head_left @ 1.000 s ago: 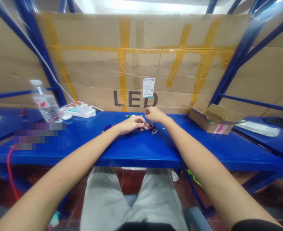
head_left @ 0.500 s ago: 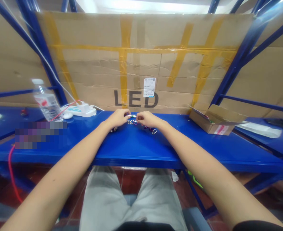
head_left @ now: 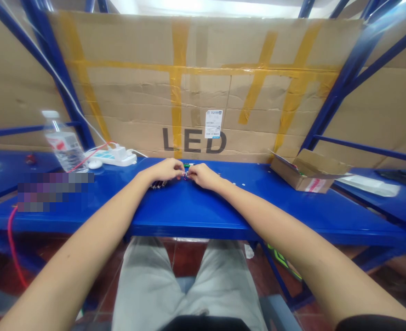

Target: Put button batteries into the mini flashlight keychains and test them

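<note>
My left hand (head_left: 168, 170) and my right hand (head_left: 203, 176) meet over the blue table, fingertips pinched close together. Between them is a small shiny metal piece (head_left: 185, 175), silver with a touch of purple. Its exact kind is too small to make out, and the fingers cover part of it. Beside my left wrist, several slim metal cylinders (head_left: 159, 185) lie in a row, partly under the hand. Just behind the fingertips rests a thin green pen-like rod (head_left: 189, 165), apart from both hands.
An open cardboard box (head_left: 309, 172) stands to the right on the blue table (head_left: 196, 211). At the left are a water bottle (head_left: 65, 145), a white power strip (head_left: 116, 156) and a red cable (head_left: 13, 243). A large cardboard sheet (head_left: 134, 105) rises behind the table.
My hands have drawn closer together and slightly toward me. The chain and carabiner-like clips seen between and beside the hands no longer lie there. The green rod now shows behind my fingers.
</note>
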{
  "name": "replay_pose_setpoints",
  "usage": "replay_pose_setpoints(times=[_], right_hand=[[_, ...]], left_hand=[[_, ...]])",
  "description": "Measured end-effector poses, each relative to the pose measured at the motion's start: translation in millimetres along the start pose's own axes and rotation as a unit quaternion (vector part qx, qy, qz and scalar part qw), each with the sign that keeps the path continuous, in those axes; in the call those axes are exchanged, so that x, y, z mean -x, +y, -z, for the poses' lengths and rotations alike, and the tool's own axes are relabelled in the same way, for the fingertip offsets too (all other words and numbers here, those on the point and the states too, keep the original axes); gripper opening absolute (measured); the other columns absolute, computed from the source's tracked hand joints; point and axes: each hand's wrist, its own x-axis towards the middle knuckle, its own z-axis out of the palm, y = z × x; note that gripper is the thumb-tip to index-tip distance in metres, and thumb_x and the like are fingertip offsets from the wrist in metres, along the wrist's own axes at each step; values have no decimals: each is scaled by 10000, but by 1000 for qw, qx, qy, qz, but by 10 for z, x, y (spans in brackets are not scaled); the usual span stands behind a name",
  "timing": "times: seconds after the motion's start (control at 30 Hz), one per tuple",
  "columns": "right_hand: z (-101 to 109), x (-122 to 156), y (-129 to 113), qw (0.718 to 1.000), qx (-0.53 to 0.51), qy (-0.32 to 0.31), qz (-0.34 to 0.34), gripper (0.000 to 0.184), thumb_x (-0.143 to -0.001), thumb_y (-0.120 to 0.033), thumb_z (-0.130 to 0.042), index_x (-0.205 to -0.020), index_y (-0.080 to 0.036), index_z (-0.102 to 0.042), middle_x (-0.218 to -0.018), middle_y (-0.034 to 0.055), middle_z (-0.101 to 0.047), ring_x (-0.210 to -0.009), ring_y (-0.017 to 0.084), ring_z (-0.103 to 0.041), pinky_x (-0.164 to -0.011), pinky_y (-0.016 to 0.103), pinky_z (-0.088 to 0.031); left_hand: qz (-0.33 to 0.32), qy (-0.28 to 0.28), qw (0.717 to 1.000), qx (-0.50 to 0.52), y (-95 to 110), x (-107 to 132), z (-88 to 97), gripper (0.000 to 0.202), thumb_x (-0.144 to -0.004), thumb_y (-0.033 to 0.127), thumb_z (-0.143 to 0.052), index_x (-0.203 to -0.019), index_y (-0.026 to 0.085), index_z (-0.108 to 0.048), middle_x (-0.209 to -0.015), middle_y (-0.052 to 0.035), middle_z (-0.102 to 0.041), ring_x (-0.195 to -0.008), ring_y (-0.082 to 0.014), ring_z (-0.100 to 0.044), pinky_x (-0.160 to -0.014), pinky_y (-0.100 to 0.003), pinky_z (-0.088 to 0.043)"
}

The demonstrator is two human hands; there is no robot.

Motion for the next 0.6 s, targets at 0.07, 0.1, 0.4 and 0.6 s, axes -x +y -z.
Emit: replay_pose_setpoints(times=[0.07, 0.1, 0.4, 0.6], right_hand=[[-4, 6, -4, 1000, 9, -6, 8, 212, -930, -76, -537, -935, -110, -746, -949, 104, -759, -846, 168, -645, -766, 236, -419], [-5, 10, -9, 1000, 15, -8, 11, 220, -932, -73, -528, -944, -107, -745, -961, 110, -759, -858, 172, -649, -772, 238, -421], [-8, 10, -82, 989, 138, -37, 44, 262, -928, -55, -476, -1033, -111, -708, -1066, 156, -718, -979, 227, -656, -811, 278, -435], [-6, 26, -138, 981, 185, -51, 39, 303, -924, -48, -472, -1125, -102, -692, -1140, 183, -690, -1019, 250, -652, -861, 311, -457]], left_hand=[[-2, 0, 1000, -11, 9, 5, 1, 212, -823, 357, -590, -864, 186, -710, -786, -32, -734, -689, -175, -628, -663, -274, -441], [-3, 1, 1000, -17, 12, 7, 2, 217, -822, 359, -587, -849, 185, -713, -779, -34, -732, -694, -177, -629, -664, -275, -440], [-9, 5, 998, -55, 42, 18, 25, 312, -851, 406, -521, -696, 178, -665, -658, -11, -641, -601, -149, -511, -596, -275, -354], [-17, 14, 998, -57, 25, 10, 22, 325, -842, 433, -528, -676, 181, -645, -620, 9, -583, -592, -144, -459, -588, -279, -326]])
